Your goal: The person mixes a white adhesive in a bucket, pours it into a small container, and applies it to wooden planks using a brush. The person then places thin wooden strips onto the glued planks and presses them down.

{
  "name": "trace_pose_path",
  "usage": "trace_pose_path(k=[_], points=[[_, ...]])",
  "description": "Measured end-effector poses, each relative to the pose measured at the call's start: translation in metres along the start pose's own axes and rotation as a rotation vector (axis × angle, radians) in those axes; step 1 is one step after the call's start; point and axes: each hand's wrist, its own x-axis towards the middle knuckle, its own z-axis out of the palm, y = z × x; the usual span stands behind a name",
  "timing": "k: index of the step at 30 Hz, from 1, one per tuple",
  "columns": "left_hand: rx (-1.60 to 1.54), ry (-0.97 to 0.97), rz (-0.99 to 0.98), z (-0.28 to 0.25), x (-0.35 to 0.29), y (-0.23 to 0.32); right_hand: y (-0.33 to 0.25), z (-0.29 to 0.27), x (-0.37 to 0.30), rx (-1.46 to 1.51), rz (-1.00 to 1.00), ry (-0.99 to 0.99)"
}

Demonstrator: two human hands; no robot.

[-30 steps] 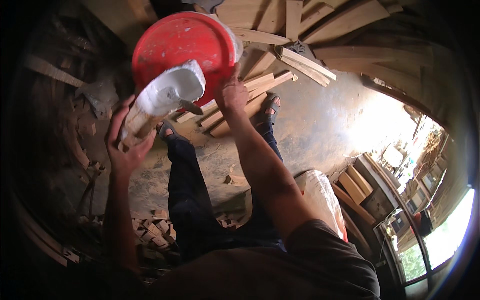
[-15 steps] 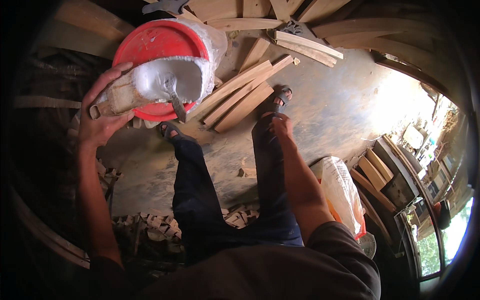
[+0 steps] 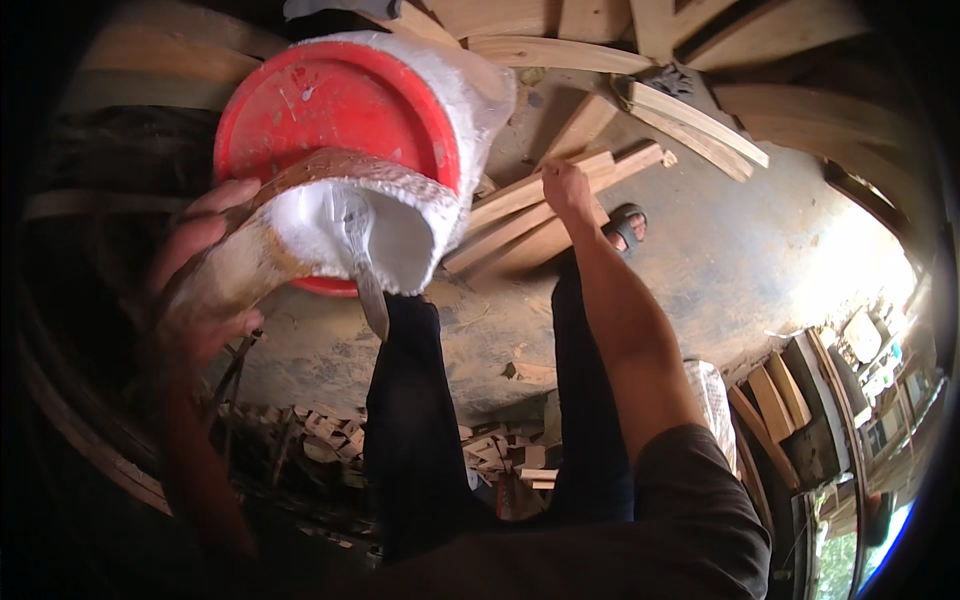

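My left hand (image 3: 205,265) grips a cut-open plastic jug (image 3: 265,235), stained brown outside and coated inside with a thick white paste (image 3: 410,230). Out of the jug's open side leans a flat-bladed tool (image 3: 370,295), its other end in the paste; whether it is a brush or a spatula I cannot tell. Just beyond the jug stands a white bucket with a red lid (image 3: 340,110), partly covered by the jug. My right hand (image 3: 567,188) is closed in a fist in the air above the wooden boards (image 3: 535,215), with nothing visible in it.
More boards (image 3: 695,125) lie on the concrete floor (image 3: 720,260), and curved wood pieces (image 3: 560,52) are stacked at the far side. Small offcuts (image 3: 335,435) are heaped near my legs. A white sack (image 3: 710,400) and leaning planks (image 3: 775,395) stand at the right.
The jug has moved slightly nearer and to the right with my left hand. My right hand has swung forward from beside my knee to above the boards. My view has shifted.
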Motion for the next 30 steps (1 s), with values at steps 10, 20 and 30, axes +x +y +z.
trace_pose_path(k=[10,20,30], points=[[0.016,-0.016,-0.027,-0.001,0.001,-0.041,-0.031,0.04,0.115,-0.211,0.17,0.342],[-0.084,-0.001,-0.002,-0.004,0.002,-0.024,-0.045,-0.037,-0.055,0.88,0.106,0.107],[-0.039,-0.087,-0.031,-0.004,0.011,-0.007,-0.159,-0.111,-0.134,0.868,-0.174,-0.077]])
